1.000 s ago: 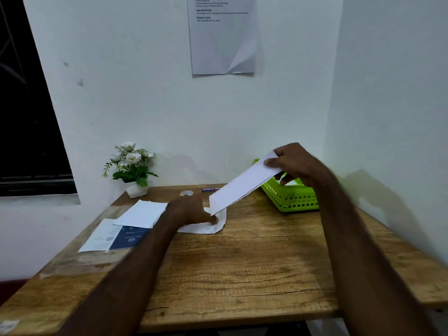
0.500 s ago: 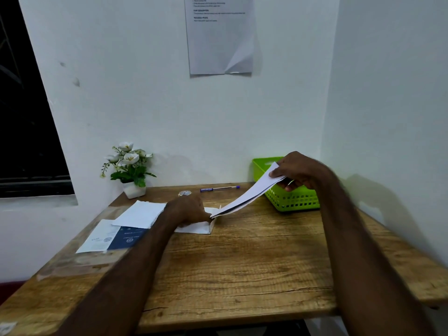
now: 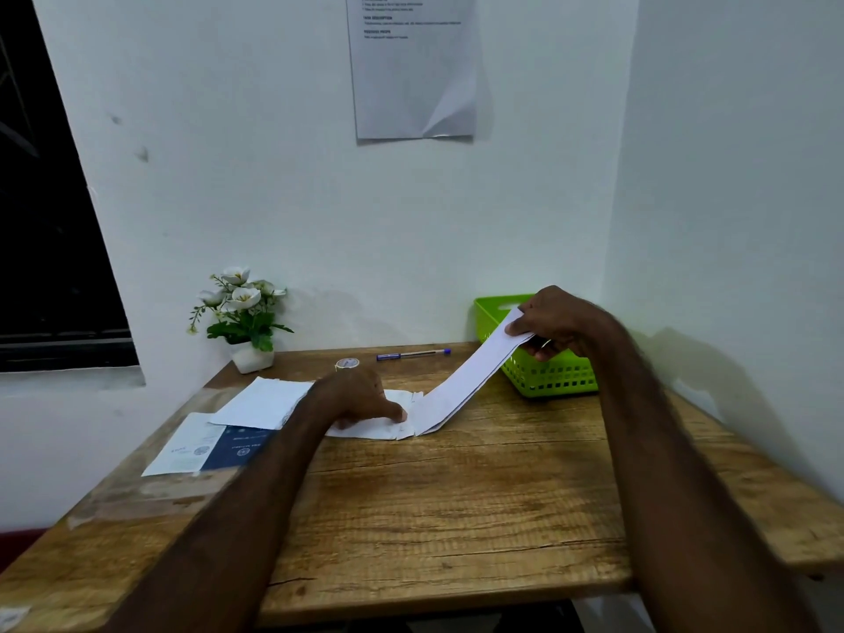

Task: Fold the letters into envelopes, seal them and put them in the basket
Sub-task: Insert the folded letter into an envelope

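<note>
A folded white letter (image 3: 466, 381) slants from the table up to the right, its low end at the mouth of a white envelope (image 3: 388, 427) lying flat on the wooden table (image 3: 456, 504). My right hand (image 3: 555, 322) pinches the letter's raised end, in front of the green basket (image 3: 552, 376). My left hand (image 3: 361, 395) presses the envelope down, fingers flat near its open end. How far the letter sits inside the envelope is not visible.
More white sheets (image 3: 265, 404) and a blue-and-white envelope (image 3: 214, 445) lie at the left. A flower pot (image 3: 249, 317), a tape roll (image 3: 347, 364) and a blue pen (image 3: 413, 355) stand along the back wall. A notice (image 3: 413, 66) hangs above.
My right hand has lowered the letter's raised end, so the letter lies at a shallower slant with its low end at the envelope. The left hand stays pressed on the envelope.
</note>
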